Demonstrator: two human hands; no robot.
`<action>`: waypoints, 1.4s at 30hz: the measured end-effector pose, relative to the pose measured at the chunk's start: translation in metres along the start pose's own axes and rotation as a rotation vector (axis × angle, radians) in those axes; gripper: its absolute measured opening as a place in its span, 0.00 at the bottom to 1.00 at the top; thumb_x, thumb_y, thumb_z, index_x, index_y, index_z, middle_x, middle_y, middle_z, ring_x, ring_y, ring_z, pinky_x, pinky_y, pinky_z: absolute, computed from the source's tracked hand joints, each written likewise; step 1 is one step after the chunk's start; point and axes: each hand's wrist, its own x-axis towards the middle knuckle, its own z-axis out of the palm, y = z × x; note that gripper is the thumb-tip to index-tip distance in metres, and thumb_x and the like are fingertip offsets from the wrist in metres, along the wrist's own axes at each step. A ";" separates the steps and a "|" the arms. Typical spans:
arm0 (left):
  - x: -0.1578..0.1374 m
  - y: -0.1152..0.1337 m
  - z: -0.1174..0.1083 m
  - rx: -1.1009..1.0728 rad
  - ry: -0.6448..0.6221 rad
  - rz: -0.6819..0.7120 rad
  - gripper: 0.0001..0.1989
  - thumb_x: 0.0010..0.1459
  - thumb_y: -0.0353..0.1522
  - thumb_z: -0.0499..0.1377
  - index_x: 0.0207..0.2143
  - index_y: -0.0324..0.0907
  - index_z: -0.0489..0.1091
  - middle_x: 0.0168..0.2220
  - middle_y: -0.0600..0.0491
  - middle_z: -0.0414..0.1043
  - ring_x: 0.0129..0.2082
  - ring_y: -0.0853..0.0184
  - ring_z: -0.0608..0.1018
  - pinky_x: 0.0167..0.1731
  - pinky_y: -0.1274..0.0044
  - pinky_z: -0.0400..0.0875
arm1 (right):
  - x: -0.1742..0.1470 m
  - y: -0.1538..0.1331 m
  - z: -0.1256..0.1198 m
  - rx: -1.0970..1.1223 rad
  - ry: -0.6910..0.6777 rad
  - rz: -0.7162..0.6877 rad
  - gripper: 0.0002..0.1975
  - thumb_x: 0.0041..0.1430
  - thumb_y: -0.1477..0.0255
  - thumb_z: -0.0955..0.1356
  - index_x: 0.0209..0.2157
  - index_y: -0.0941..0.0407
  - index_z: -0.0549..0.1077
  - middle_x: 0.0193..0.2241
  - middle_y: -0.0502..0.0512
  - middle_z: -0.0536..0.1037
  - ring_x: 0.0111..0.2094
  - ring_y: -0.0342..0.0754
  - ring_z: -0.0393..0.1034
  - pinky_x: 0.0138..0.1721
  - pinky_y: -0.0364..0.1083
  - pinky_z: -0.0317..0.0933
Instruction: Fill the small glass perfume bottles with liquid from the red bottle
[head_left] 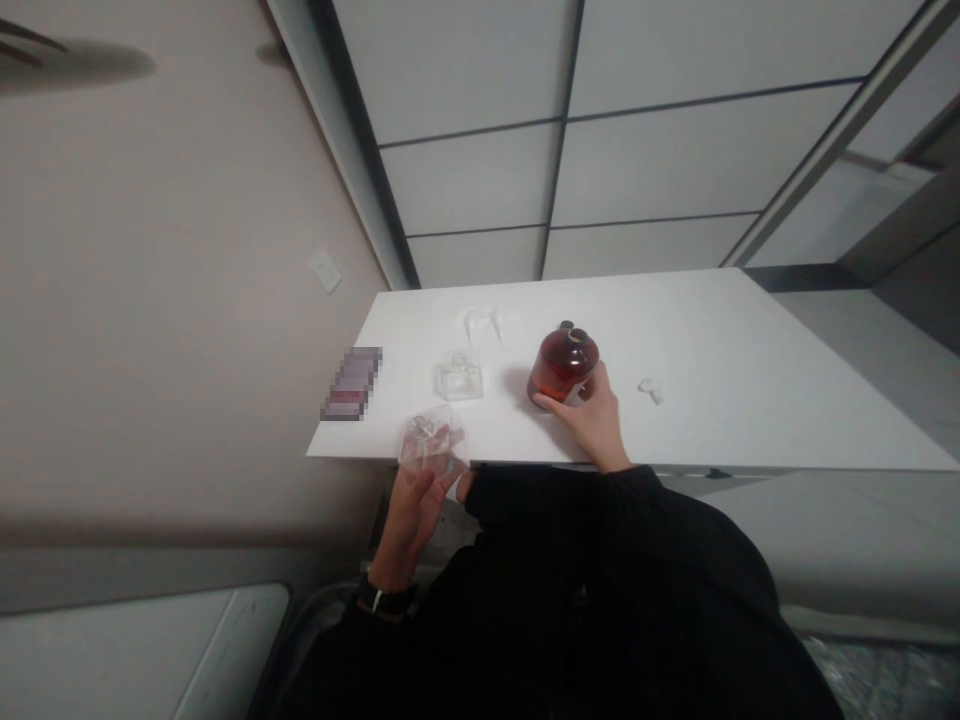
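My left hand is closed around a clear square glass bottle, held up at the table's front edge. On the right, my right hand grips a large round bottle of dark red liquid by its lower side. That bottle's neck looks uncapped, and a small black cap shows just behind it. Between the hands, a second clear square glass bottle stands on the white table.
Two small clear or white pieces lie toward the back of the table. A crumpled white scrap is right of the red bottle. A blurred-out flat item lies at the left edge. A wall and white panels border the table.
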 end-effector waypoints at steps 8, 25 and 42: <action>0.007 0.031 0.018 0.072 -0.029 0.106 0.40 0.51 0.48 0.76 0.65 0.56 0.69 0.69 0.46 0.68 0.70 0.48 0.69 0.58 0.65 0.78 | -0.008 0.000 0.012 0.057 -0.313 -0.024 0.47 0.42 0.58 0.83 0.62 0.54 0.69 0.56 0.63 0.79 0.54 0.62 0.77 0.59 0.62 0.69; 0.067 0.051 0.066 0.301 -0.159 0.331 0.44 0.46 0.41 0.79 0.64 0.49 0.70 0.65 0.41 0.72 0.66 0.48 0.74 0.61 0.67 0.75 | -0.013 -0.012 0.012 0.043 -0.585 -0.079 0.47 0.46 0.60 0.83 0.66 0.52 0.68 0.61 0.62 0.78 0.62 0.63 0.73 0.65 0.63 0.64; 0.089 0.091 0.068 0.540 -0.252 0.299 0.49 0.39 0.31 0.82 0.65 0.45 0.71 0.68 0.40 0.68 0.75 0.41 0.58 0.69 0.57 0.64 | -0.012 -0.011 0.013 0.018 -0.597 -0.110 0.49 0.47 0.61 0.83 0.68 0.52 0.66 0.64 0.63 0.76 0.64 0.63 0.71 0.67 0.62 0.62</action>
